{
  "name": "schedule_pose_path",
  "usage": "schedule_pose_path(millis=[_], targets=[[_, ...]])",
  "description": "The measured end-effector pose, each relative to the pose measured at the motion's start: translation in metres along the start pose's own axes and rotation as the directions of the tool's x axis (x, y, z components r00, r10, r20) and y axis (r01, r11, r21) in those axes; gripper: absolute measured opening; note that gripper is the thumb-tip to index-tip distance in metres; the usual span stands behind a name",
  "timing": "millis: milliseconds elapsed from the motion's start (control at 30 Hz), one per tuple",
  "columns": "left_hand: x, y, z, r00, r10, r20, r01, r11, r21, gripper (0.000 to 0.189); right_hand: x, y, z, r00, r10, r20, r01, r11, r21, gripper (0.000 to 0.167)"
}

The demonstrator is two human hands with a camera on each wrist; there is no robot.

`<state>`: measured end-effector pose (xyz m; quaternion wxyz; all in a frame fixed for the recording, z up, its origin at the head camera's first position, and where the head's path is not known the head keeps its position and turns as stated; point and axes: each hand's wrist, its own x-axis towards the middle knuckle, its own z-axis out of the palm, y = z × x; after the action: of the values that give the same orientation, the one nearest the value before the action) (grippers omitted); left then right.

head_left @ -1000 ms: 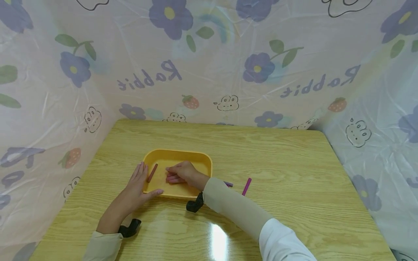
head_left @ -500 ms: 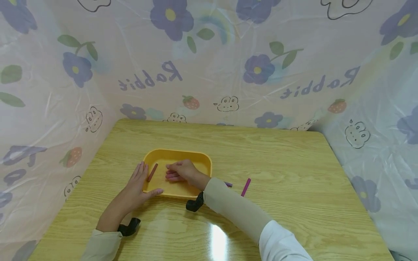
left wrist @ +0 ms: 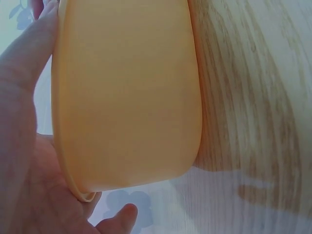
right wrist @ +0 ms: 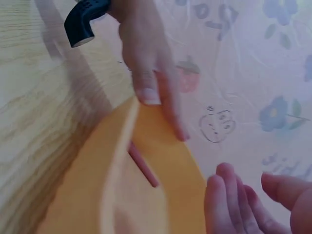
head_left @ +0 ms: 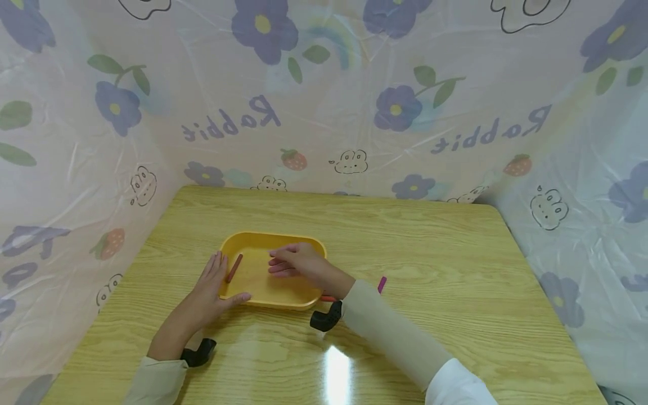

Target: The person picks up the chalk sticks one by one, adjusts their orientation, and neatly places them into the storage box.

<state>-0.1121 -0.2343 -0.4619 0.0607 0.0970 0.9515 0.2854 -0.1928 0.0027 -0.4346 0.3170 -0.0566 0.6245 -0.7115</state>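
A shallow yellow tray (head_left: 253, 304) stands on the wooden table. My left hand (head_left: 215, 287) rests against its left end, fingers straight along the left rim and thumb over the front rim. The left wrist view has the tray's outer wall (left wrist: 126, 97) beside that hand. Inside the tray, near the left end, lies a slim reddish-brown stick (head_left: 234, 268), crayon-like. My right hand (head_left: 298, 261) hovers over the tray's right half. In the right wrist view its fingers (right wrist: 219, 195) and thumb stand apart with nothing between them.
Right of the tray, an orange-red stick (head_left: 328, 298) and a magenta stick (head_left: 382, 284) lie on the table (head_left: 430, 242), partly behind my right forearm. Black curved wrist pieces (head_left: 326, 316) sit under both wrists. A patterned curtain (head_left: 324, 112) encloses the table's back and sides.
My right hand has shifted right and slightly back over the tray. Its forearm now covers the purple stick and uncovers part of the orange-red one. The left hand has stayed on the tray.
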Motion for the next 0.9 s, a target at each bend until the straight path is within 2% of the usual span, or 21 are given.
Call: schedule_pose_path(millis=[133, 333, 500, 733, 900], targets=[[-0.001, 0.000, 0.001, 1.000, -0.002, -0.003, 0.002, 1.000, -0.006, 0.111, -0.016, -0.008, -0.019, 0.999, -0.035, 0.017, 0.036, 0.999, -0.020, 0.031], [-0.002, -0.001, 0.000, 1.000, 0.014, -0.002, -0.014, 1.000, -0.021, 0.111, -0.038, -0.018, -0.048, 0.994, -0.095, 0.052, 0.100, 0.991, -0.090, 0.035], [-0.001, -0.002, 0.000, 1.000, 0.013, -0.002, -0.013, 1.000, -0.016, 0.112, -0.049, -0.022, -0.067, 0.995, -0.100, 0.011, 0.101, 0.986, -0.130, 0.037], [0.001, -0.002, 0.001, 1.000, 0.001, -0.004, -0.001, 1.000, -0.004, 0.114, -0.059, -0.016, -0.094, 0.994, -0.107, -0.025, 0.101, 0.978, -0.180, 0.048], [0.000, -0.003, 0.000, 1.000, -0.003, 0.004, 0.003, 1.000, -0.008, 0.113, -0.064, -0.010, -0.110, 0.993, -0.112, -0.046, 0.097, 0.965, -0.245, 0.039]])
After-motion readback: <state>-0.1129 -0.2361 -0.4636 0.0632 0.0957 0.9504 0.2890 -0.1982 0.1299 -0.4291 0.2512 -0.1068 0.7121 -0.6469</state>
